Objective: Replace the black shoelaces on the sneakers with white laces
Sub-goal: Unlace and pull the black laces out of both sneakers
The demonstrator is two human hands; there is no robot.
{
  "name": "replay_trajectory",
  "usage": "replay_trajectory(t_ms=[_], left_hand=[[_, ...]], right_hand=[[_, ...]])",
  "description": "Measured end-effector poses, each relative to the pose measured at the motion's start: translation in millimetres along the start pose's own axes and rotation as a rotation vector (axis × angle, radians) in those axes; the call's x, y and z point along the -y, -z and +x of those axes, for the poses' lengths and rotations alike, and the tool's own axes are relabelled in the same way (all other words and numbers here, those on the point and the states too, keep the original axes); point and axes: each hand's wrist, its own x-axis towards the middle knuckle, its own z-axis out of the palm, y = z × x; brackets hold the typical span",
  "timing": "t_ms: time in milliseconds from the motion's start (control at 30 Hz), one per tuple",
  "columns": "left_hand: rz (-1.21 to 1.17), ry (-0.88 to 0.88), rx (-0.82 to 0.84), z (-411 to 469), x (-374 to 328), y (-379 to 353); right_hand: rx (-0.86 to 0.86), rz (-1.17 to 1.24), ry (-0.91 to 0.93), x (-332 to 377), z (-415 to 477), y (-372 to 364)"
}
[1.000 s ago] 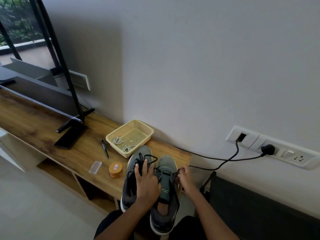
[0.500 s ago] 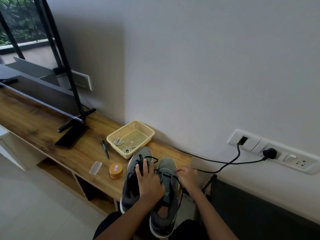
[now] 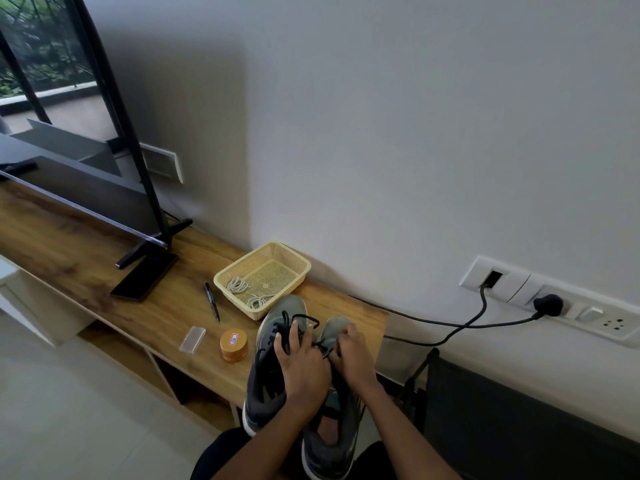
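I log: grey sneakers point(image 3: 266, 375) side by side, toes toward the wall; left hand point(image 3: 301, 368) flat, fingers spread, on the left one; right hand point(image 3: 353, 355) curled, pinching the right one's black lace point(image 3: 320, 346); white laces point(image 3: 239, 285) in yellow basket point(image 3: 221, 284) beyond the toes, nearer the left hand.

**Greys, Blacks and Honey Wood**

The left sneaker point(image 3: 266, 375) is dark grey, paling to lighter grey at the toe, with a white sole. The right sneaker point(image 3: 332, 441) matches, with a greenish tinge on the tongue. Both have black laces point(image 3: 301, 318). The white laces point(image 3: 238, 285) (off-white, really) sit against a pale yellow mesh basket point(image 3: 294, 258). The table point(image 3: 86, 251) is warm brown wood grain with darker streaks. The pen point(image 3: 212, 301) and phone point(image 3: 143, 280) are black. The tin point(image 3: 234, 344) is orange-gold with a white label, and the small case point(image 3: 192, 338) is clear. The wall point(image 3: 415, 133) is pale grey, the socket panel point(image 3: 588, 317) white, the plug point(image 3: 548, 304) black.
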Motion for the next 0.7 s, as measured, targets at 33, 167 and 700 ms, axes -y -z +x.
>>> replay_trajectory(t_ms=[33,167,700], left_hand=[[-0.005,0.003,-0.007,-0.2,-0.9,-0.9],[-0.004,0.016,-0.019,-1.6,-1.6,-0.8],[-0.005,0.042,-0.070,-3.0,5.7,-12.9]], right_hand=[[-0.022,0.047,-0.014,-0.2,-0.4,-2.0],[-0.147,0.281,-0.154,-0.9,-6.7,-1.4],[-0.043,0.301,-0.194,0.3,-3.5,19.6]])
